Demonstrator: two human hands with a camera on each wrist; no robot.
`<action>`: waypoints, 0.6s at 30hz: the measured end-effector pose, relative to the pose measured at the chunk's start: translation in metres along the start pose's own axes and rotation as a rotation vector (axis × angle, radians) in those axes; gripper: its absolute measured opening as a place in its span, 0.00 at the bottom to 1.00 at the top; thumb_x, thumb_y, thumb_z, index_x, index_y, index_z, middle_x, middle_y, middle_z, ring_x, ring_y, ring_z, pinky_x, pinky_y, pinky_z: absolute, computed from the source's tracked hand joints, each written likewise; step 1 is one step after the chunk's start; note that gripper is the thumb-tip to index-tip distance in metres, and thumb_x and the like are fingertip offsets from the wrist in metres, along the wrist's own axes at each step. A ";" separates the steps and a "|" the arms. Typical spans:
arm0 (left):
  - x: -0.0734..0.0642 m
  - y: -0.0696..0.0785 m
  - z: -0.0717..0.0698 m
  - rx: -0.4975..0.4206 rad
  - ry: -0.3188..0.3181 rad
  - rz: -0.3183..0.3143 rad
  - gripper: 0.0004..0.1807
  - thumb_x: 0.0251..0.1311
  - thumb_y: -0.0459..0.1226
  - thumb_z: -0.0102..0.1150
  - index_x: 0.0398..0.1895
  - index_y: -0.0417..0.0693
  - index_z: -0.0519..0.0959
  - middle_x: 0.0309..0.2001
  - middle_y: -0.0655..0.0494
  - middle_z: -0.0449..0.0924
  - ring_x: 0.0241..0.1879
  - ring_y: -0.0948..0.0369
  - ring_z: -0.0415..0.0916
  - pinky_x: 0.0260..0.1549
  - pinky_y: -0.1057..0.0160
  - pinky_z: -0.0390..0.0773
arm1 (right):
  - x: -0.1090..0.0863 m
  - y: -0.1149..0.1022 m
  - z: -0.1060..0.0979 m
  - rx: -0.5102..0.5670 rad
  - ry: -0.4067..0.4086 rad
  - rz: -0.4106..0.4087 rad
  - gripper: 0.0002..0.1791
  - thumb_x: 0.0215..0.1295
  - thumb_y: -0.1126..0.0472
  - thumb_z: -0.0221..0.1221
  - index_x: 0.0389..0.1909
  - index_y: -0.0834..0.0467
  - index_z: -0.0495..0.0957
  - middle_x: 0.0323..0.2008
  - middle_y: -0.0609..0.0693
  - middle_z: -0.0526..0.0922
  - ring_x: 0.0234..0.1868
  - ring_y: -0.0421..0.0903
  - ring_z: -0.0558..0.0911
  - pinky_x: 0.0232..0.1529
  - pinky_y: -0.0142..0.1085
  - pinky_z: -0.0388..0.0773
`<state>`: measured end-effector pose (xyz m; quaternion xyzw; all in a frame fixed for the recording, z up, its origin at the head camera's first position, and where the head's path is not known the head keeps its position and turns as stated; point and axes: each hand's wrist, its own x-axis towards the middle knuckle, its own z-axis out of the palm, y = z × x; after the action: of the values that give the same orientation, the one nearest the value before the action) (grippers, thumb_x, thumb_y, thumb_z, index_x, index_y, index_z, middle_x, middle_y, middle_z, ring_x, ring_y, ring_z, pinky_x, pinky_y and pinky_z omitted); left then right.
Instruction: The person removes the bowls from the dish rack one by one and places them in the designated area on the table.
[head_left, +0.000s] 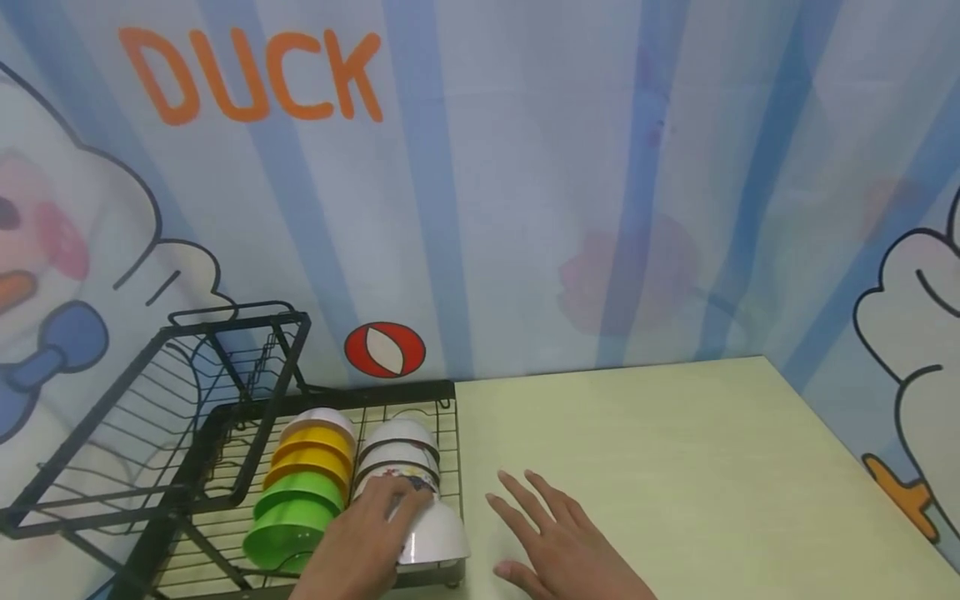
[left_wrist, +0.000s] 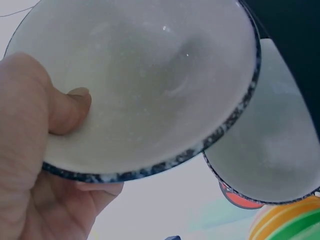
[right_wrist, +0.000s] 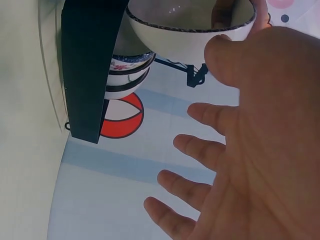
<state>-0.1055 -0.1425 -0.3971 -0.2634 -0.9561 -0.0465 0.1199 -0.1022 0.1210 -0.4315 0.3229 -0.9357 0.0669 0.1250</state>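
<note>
We see the white bowl with the speckled dark rim [head_left: 435, 537] at the near end of the row of white bowls [head_left: 397, 454], by the front edge of the black dish rack [head_left: 405, 392]. The left hand [head_left: 375, 525] is the nearer one: its grip is clamped on the bowl's wall, with the thumb inside, and the bowl extends to the right from this grip. Its hollow side is tipped toward us. The right hand [head_left: 570, 542] is over the worktop [head_left: 637, 450], fingers spread apart and holding nothing, so the bowl lies between both hands. Whether it touches the rack, we cannot tell.
</note>
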 end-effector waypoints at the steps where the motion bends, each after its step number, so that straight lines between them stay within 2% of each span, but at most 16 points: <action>1: 0.000 0.001 0.000 -0.001 0.002 0.001 0.40 0.37 0.26 0.74 0.58 0.59 0.74 0.54 0.56 0.73 0.51 0.58 0.76 0.41 0.59 0.86 | 0.000 -0.001 0.001 -0.009 0.010 -0.008 0.34 0.74 0.34 0.41 0.74 0.46 0.61 0.75 0.47 0.64 0.72 0.53 0.68 0.62 0.47 0.75; 7: -0.001 0.006 0.000 -0.005 0.043 0.016 0.38 0.35 0.27 0.75 0.54 0.57 0.75 0.53 0.56 0.75 0.50 0.59 0.75 0.31 0.64 0.85 | 0.001 -0.007 0.008 -0.076 0.087 -0.057 0.35 0.73 0.32 0.41 0.73 0.47 0.62 0.73 0.45 0.67 0.70 0.49 0.71 0.60 0.42 0.77; 13: -0.001 0.010 0.001 -0.048 0.071 0.054 0.39 0.31 0.27 0.77 0.54 0.55 0.75 0.53 0.55 0.75 0.51 0.58 0.76 0.29 0.63 0.85 | 0.001 -0.012 0.011 -0.085 0.075 -0.070 0.35 0.73 0.33 0.40 0.73 0.48 0.62 0.73 0.43 0.67 0.70 0.47 0.70 0.61 0.41 0.76; 18: 0.000 0.015 0.001 -0.053 0.075 0.060 0.38 0.33 0.27 0.75 0.54 0.54 0.74 0.54 0.54 0.75 0.52 0.57 0.76 0.29 0.63 0.85 | 0.002 -0.015 0.011 -0.081 0.056 -0.065 0.36 0.74 0.33 0.39 0.73 0.50 0.62 0.73 0.43 0.67 0.71 0.47 0.70 0.62 0.40 0.76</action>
<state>-0.0978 -0.1300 -0.3977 -0.2930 -0.9411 -0.0779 0.1499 -0.0965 0.1056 -0.4405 0.3457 -0.9228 0.0342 0.1664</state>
